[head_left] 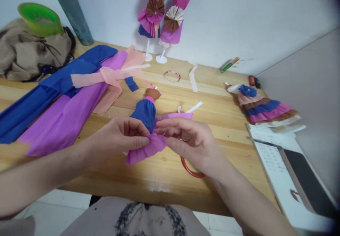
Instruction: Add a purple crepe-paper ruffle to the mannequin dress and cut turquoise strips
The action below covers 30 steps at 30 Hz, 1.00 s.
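Crepe-paper doll work near the front edge of the table [164, 179]. My left hand [117, 138] and right hand [192, 140] meet at the doll's purple skirt [148, 147], each pinching the gathered paper between thumb and fingertips, apparently so the pleats hold their folds; neither hand is slack. The small doll [147, 110], with blue bodice and brown head, lies flat on the wood with its head pointing toward the back edge, which leaves the skirt end nearest my hands. A red ring [190, 170] lies partly under my right wrist. Blue, purple and peach paper sheets [63, 105] spread over the left part of the table; two finished figures [162, 20] stand at the back edge, a third finished figure [261, 106] lies near the right edge.
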Available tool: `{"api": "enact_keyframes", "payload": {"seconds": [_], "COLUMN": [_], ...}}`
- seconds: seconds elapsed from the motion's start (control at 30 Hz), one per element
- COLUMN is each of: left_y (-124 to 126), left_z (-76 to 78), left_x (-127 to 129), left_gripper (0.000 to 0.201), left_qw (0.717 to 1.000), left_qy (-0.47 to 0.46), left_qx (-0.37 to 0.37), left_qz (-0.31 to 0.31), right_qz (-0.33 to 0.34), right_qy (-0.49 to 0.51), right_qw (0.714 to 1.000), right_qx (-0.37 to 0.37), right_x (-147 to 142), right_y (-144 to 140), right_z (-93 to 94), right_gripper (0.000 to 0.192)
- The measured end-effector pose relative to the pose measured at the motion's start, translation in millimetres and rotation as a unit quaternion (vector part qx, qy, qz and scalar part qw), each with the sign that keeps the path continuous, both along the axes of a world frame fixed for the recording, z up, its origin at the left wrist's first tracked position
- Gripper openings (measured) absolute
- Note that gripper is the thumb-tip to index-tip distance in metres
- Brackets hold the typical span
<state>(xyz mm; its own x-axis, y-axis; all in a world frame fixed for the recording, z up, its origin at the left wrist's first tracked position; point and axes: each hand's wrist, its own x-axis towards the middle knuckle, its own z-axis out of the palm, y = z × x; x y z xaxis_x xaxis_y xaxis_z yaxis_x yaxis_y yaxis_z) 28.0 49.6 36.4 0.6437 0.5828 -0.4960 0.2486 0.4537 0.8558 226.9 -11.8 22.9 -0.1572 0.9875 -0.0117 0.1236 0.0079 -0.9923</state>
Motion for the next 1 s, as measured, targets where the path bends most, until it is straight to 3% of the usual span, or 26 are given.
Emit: {"api": "enact_keyframes", "payload": {"seconds": [0.13,0.27,0.5,0.87,1.0], "left_y": [-2,-1,-5,-2,-1], "left_z": [-2.6,-6.0,-8.1,4.5,4.6], "left_x": [5,9,13,23,25], "left_gripper": [0.023,0.022,0.022,0.024,0.024], "left_qw": [1.0,1.0,0.999,0.999,0.999], "left_qy": [-0.015,-0.025,-0.039,-0.024,-0.029], "left_qx": [-0.013,-0.01,0.0,0.02,0.016], "left_qz": [-0.004,-0.004,-0.003,-0.006,-0.011], "right_qz": [-0.008,-0.012,0.003,0.074,0.066], "right_qy": [0.034,0.037,0.165,0.151,0.152], "right_qw": [0.998,0.997,0.981,0.979,0.98], "right_qx": [-0.052,-0.065,-0.103,-0.114,-0.106], "right_x": [-1,1,8,18,19], "right_y": [9,10,9,9,12], "right_z": [0.7,0.6,-7.9,0.0,3.2], "right_gripper": [0.014,0.023,0.029,0.027,0.026]}}
